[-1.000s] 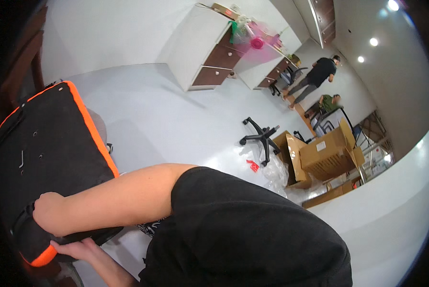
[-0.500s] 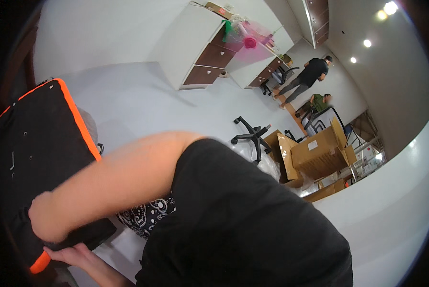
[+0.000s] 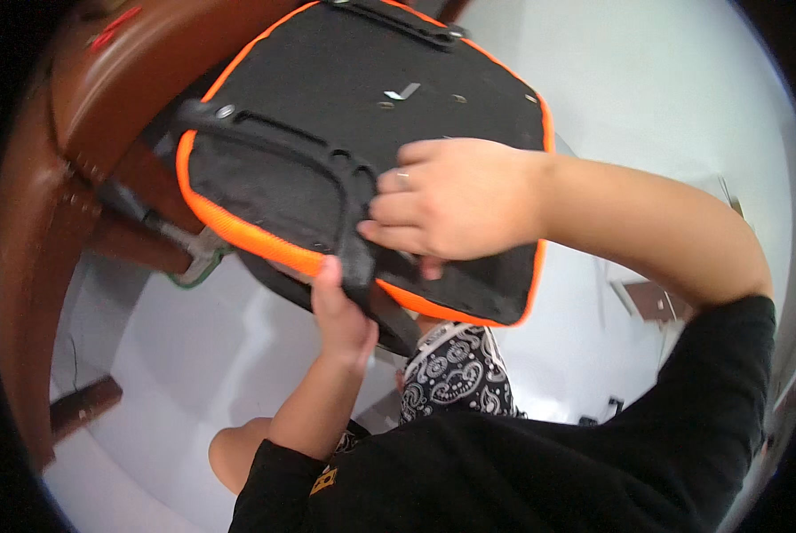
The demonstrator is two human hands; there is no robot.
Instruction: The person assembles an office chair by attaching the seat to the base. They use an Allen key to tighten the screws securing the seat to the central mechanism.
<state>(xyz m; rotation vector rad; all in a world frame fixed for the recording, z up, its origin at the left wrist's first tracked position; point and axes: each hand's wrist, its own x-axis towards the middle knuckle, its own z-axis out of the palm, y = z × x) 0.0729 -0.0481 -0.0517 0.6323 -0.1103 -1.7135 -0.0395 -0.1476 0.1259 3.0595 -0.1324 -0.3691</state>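
Observation:
A chair seat (image 3: 469,115) lies with its black underside up, its rim bordered in orange. A black armrest (image 3: 278,138) runs across its near left part, with a bolt at its far end. A second armrest (image 3: 398,25) crosses the far side. My left hand (image 3: 343,324) grips the near armrest by the orange rim, thumb on top. My right hand (image 3: 460,200), wearing a ring, is curled over the underside beside that armrest; what its fingers pinch, if anything, is hidden. A small shiny L-shaped metal piece (image 3: 407,91) lies on the underside.
Brown leather-like furniture (image 3: 123,80) stands close on the left, with a small red item (image 3: 114,28) on top. My patterned shorts (image 3: 460,377) are just below the seat. Pale floor (image 3: 176,355) spreads beneath, and a brown drawer front (image 3: 647,300) shows at the right.
My view has swung from the room and other people to the seat. My right hand, earlier at the seat's near edge by my left hand, is now over the underside beside the armrest.

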